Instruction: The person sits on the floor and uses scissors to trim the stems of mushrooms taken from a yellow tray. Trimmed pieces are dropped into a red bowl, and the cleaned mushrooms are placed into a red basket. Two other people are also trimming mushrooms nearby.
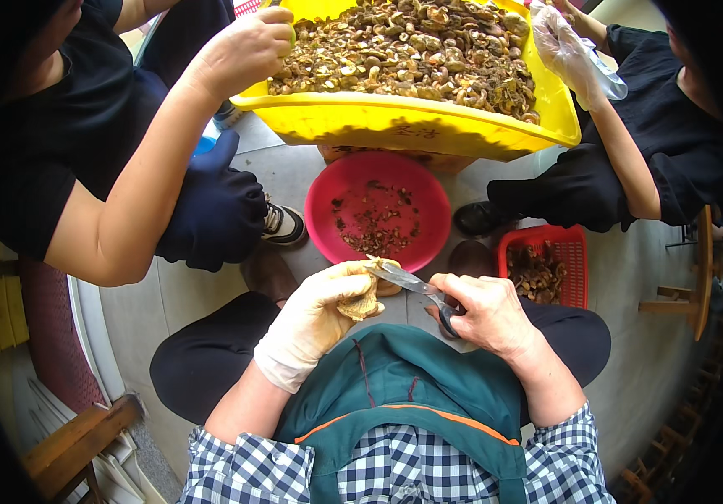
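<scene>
My left hand (314, 312), in a stained pale glove, grips a brownish-yellow mushroom (359, 307) above my lap. Bare, my right hand (487, 310) holds scissors (402, 277) by their dark handles. Their blades point left and lie against the upper part of the mushroom, at my left fingertips. Just beyond my hands, a pink-red basin (374, 208) on the floor contains dark scraps and small trimmings. To the right of it, a red plastic basket (575, 268) holds a heap of mushrooms (536, 274).
A large yellow tub (399, 120) piled with mushrooms (412, 53) stands on a box (456, 162) ahead. One person's hand (248, 47) is at its left rim; another person's gloved hand (563, 50) is at its right. A wooden stool (701, 283) stands far right, a wooden piece of furniture (78, 435) lower left.
</scene>
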Demonstrator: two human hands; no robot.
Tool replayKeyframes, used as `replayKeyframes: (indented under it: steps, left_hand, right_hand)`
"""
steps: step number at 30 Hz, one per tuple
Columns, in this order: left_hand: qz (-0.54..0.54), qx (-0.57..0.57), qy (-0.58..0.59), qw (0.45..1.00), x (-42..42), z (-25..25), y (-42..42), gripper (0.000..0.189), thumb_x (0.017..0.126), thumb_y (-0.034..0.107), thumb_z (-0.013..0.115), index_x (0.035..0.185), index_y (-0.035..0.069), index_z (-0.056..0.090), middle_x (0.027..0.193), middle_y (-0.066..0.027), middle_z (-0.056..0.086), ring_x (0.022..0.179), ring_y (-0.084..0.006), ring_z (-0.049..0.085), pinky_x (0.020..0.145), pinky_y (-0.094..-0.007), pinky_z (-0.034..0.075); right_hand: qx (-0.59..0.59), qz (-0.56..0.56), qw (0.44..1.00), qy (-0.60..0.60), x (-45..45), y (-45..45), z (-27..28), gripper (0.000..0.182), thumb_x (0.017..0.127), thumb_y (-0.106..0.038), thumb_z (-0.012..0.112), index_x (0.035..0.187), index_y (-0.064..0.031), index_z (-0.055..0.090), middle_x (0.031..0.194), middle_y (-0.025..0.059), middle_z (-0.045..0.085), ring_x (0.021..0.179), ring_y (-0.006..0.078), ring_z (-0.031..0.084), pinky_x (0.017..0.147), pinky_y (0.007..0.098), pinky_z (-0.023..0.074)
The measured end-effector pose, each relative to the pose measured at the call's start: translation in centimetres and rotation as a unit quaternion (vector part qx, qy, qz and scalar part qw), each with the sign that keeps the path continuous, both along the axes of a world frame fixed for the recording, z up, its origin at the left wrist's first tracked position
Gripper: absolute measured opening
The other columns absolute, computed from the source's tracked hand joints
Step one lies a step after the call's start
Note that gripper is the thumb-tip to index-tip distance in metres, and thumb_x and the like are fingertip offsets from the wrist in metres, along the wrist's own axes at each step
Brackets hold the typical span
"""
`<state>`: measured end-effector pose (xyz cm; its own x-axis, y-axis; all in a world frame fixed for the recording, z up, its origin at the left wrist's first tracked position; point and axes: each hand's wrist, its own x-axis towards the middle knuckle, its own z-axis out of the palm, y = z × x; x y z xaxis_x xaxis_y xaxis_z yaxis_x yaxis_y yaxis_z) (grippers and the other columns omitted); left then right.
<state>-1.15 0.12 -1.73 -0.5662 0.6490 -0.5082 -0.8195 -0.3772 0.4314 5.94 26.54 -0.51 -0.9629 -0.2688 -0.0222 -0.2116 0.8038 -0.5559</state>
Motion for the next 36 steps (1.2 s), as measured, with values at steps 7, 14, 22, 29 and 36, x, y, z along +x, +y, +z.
replayKeyframes:
  steps: [7, 14, 22, 29, 36]
  left_hand:
    - [0.017, -0.019, -0.026, 0.999, 0.0, 0.6, 0.2, 0.043, 0.100, 0.016, 0.066, 0.135, -0.008, 0.062, 0.118, -0.0150, 0.073, 0.105, -0.0183, 0.070, 0.091, -0.0286, 0.053]
    - [-0.021, -0.049, 0.076, 0.996, -0.4, 1.0, 0.2, 0.056, 0.100, 0.021, 0.066, 0.147, -0.006, 0.054, 0.116, -0.0151, 0.073, 0.080, -0.0080, 0.062, 0.090, -0.0277, 0.051]
    - [-0.017, -0.040, 0.050, 0.998, -0.6, 0.6, 0.3, 0.060, 0.101, 0.023, 0.063, 0.151, -0.005, 0.048, 0.112, -0.0126, 0.072, 0.089, -0.0155, 0.067, 0.090, -0.0296, 0.051]
    - [-0.004, 0.009, -0.030, 0.999, -0.2, 0.3, 1.0, 0.060, 0.109, 0.045, 0.053, 0.156, 0.008, 0.045, 0.114, -0.0033, 0.069, 0.119, -0.0305, 0.067, 0.095, -0.0360, 0.052]
    - [-0.029, 0.057, -0.060, 0.996, 0.5, 0.0, 1.9, 0.064, 0.110, 0.055, 0.045, 0.146, 0.003, 0.054, 0.131, -0.0171, 0.069, 0.117, -0.0280, 0.069, 0.097, -0.0404, 0.056]
  right_hand:
    - [-0.050, -0.029, 0.996, -0.061, 0.0, -0.1, 1.0, 0.034, 0.080, -0.013, 0.084, 0.110, -0.0094, 0.071, 0.076, 0.0082, 0.071, 0.066, 0.0245, 0.071, 0.062, 0.0351, 0.0573]
    - [-0.066, -0.015, 0.994, -0.081, 0.0, -0.4, 1.2, 0.036, 0.080, -0.016, 0.087, 0.111, -0.0080, 0.071, 0.077, 0.0099, 0.071, 0.067, 0.0238, 0.072, 0.061, 0.0344, 0.0577]
    - [-0.061, -0.069, 0.981, -0.172, 0.0, 0.4, 1.0, 0.028, 0.084, -0.018, 0.084, 0.108, -0.0078, 0.072, 0.075, 0.0133, 0.071, 0.066, 0.0288, 0.073, 0.062, 0.0358, 0.0571]
    - [-0.187, -0.120, 0.964, -0.148, -0.7, -1.1, 0.9, 0.048, 0.081, -0.013, 0.086, 0.123, -0.0081, 0.064, 0.083, 0.0083, 0.067, 0.075, 0.0202, 0.068, 0.072, 0.0339, 0.0564]
    - [-0.309, -0.133, 0.939, -0.068, -1.3, -4.0, 1.2, 0.054, 0.078, -0.010, 0.091, 0.123, -0.0073, 0.062, 0.083, 0.0015, 0.059, 0.074, 0.0102, 0.058, 0.070, 0.0268, 0.0520]
